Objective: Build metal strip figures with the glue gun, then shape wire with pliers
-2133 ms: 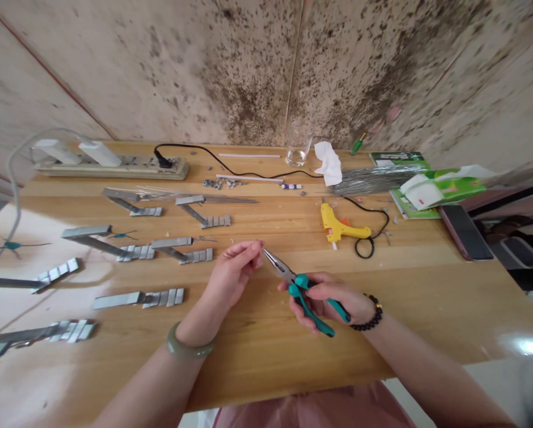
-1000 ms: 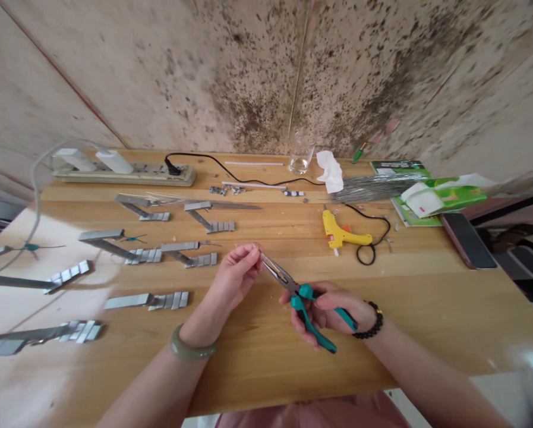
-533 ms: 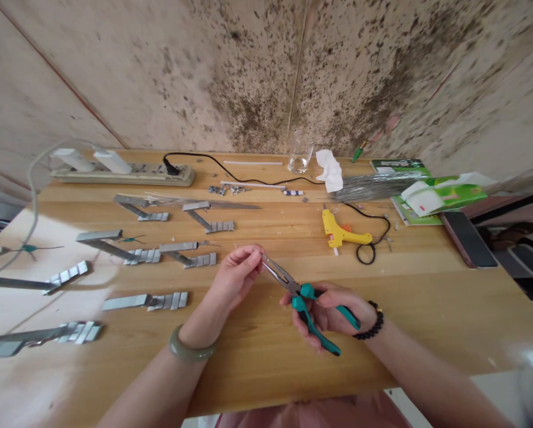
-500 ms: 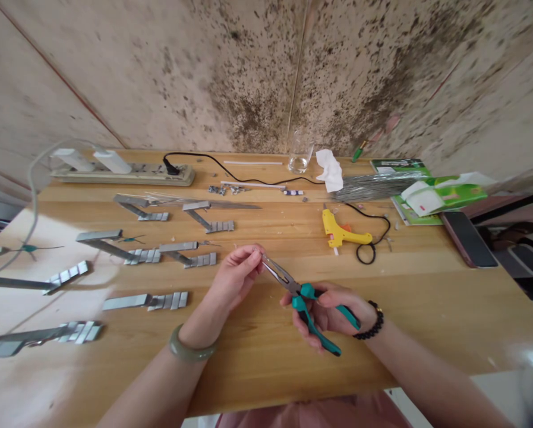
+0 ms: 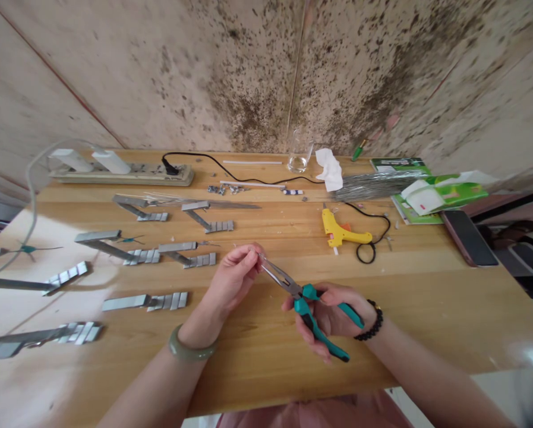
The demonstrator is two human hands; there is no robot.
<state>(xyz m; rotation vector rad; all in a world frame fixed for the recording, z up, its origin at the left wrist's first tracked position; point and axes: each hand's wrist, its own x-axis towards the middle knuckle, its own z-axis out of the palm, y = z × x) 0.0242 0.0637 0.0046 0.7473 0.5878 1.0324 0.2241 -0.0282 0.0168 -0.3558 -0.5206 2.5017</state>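
Pliers (image 5: 295,290) with teal handles are in the right hand (image 5: 349,303), above the front part of the table (image 5: 257,368), their nose pointing toward the left hand (image 5: 233,276). Their handles have just swung a little wider and lower toward the table's front edge, and the metal nose shows a narrow gap along its length. That leaves the tips at the left fingertips; whether they pinch anything is too small to tell.

The right hand's grip is wrapped on the pliers, fingers around one handle and the thumb side by the other. The left hand's grip is together, thumb against forefinger; I cannot tell what, if anything, lies between them.

Beyond the pliers, a yellow glue gun (image 5: 344,235) lies on its side, with a bundle of thin wires (image 5: 377,185) behind it. To the left of the left hand, several grey jointed pieces (image 5: 135,302) lie spread over the table.
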